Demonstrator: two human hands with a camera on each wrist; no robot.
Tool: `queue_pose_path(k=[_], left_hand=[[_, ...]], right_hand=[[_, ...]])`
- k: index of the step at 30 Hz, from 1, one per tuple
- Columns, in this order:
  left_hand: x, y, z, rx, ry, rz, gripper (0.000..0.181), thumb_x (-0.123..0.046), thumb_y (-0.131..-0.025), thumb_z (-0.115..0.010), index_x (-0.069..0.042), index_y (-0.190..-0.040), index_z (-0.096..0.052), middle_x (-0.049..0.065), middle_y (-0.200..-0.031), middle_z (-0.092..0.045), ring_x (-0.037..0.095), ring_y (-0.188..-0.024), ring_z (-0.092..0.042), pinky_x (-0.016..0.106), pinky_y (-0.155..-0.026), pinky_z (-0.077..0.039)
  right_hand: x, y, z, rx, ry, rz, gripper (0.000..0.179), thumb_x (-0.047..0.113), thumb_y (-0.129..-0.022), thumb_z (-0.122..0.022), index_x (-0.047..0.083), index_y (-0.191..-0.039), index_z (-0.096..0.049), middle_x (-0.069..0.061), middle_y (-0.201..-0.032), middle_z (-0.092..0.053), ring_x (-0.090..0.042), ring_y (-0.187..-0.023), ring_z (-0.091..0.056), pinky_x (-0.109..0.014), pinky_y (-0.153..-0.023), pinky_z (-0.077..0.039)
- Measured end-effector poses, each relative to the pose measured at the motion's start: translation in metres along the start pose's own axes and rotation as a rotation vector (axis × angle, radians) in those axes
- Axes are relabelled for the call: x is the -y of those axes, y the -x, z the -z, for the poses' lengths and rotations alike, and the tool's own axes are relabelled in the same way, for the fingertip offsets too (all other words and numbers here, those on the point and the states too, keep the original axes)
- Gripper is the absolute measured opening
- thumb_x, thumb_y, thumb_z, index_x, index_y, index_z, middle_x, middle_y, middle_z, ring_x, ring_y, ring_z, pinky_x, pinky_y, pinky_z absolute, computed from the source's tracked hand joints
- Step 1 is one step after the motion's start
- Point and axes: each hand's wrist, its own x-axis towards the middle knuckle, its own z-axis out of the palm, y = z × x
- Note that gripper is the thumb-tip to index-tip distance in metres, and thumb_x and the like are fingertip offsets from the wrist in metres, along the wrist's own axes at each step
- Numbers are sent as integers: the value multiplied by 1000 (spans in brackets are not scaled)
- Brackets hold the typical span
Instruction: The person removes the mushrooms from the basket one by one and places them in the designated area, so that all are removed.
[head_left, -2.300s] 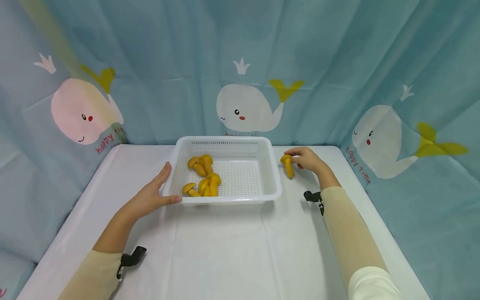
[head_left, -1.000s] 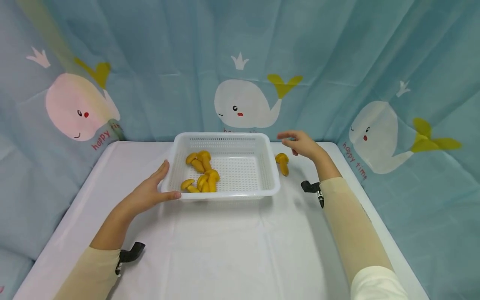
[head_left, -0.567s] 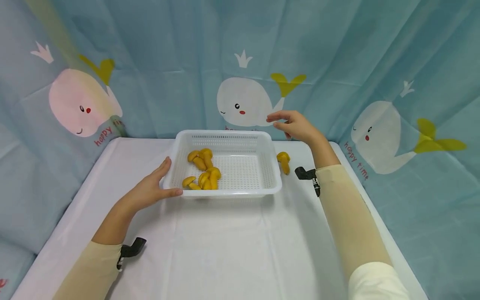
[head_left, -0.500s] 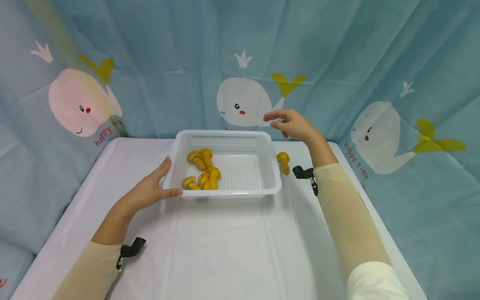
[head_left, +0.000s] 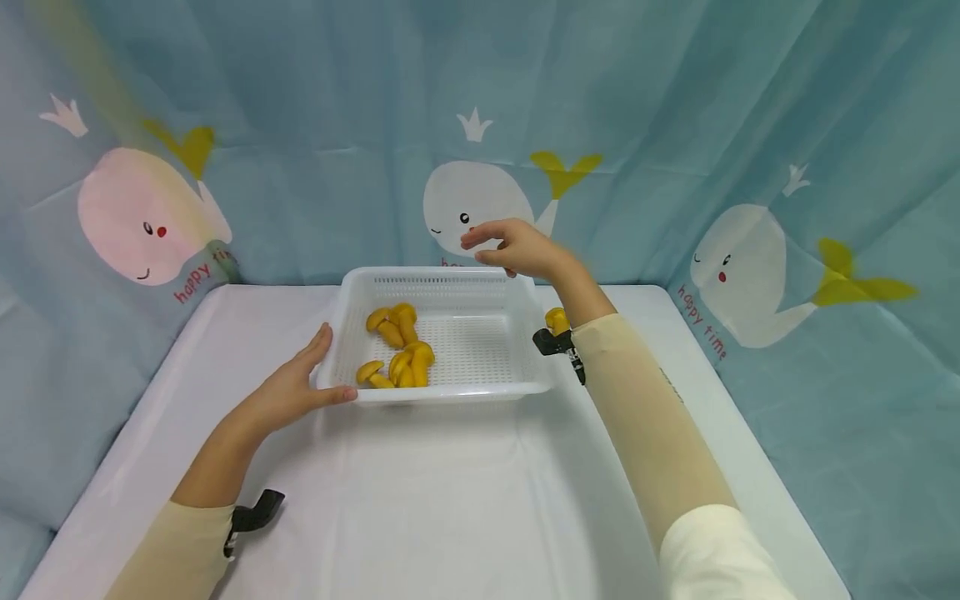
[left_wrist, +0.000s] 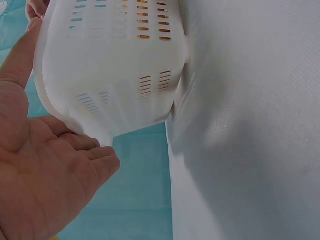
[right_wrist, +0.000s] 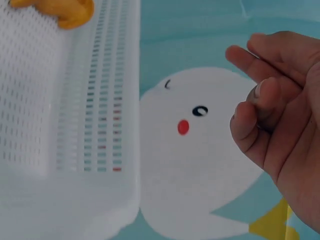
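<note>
A white perforated plastic basket stands toward the back of the table. Yellow mushrooms lie in its left half, several of them in two groups. My left hand holds the basket's near left corner, the thumb at the front rim and the other fingers along the left side. In the left wrist view, the fingertips bend in at the rim. Over the basket's back rim hovers my right hand, its fingers loosely bent with nothing between them. One more mushroom lies right of the basket, partly covered by my right arm.
A white cloth covers the table. Blue curtains with printed whales rise behind it and at both sides. Small black cameras sit on both wrists.
My right hand has let go of the mushroom at the right, risen off the table and moved left over the basket's back edge. The left hand keeps its place at the basket.
</note>
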Motion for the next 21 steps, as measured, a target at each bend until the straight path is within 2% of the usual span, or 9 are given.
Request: queue_pose_path(k=[3,6,12,17,19,21], left_hand=[[3,6,1,-9,5,4,131,-67,-78,-78,-25,-163,11,4,-171,16,50,-155,-2,78,-111,-20],[2,4,-1,-9,8,-7,130,-68,-78,-78,-27,-163,11,3,-171,15,49,-155,-2,77,-112,-20],[-1,-4,-6,-5,12,-20,129,-66,-78,-79,-28,-163,10,2,-172,14,47,-156,-2,77,-112,-20],[-1,-4,-7,0,20,-10,130,-66,-77,-79,-28,-163,10,3,-172,14,48,-156,-3,77,-112,-20],[-1,-3,-7,4,21,-5,129,-65,-78,-79,-27,-163,10,4,-172,14,49,-156,-3,76,-112,-20],[-2,-2,-7,4,21,2,128,-63,-79,-79,-28,-163,10,4,-172,14,48,-156,-3,76,-112,-21]], right_hand=[[8,-15,-12,39,10,34,34,24,-103,-64,24,-137,-65,7,-136,-65,-18,-51,-40,-29,-53,-45],[11,-22,-20,46,7,30,33,22,-102,-64,23,-136,-65,8,-134,-66,-18,-49,-39,-29,-52,-43],[4,-32,-36,63,-12,27,34,19,-102,-64,20,-136,-65,-3,-139,-64,-17,-47,-37,-28,-50,-41],[-2,-48,-56,86,-7,31,36,19,-102,-65,16,-138,-64,-5,-140,-64,-18,-47,-38,-27,-50,-43],[-4,-55,-64,107,17,27,37,20,-102,-65,15,-139,-64,-2,-140,-64,-18,-53,-44,-27,-52,-45],[-7,-62,-71,134,45,18,37,22,-102,-64,16,-139,-64,-1,-140,-63,-18,-67,-54,-28,-56,-49]])
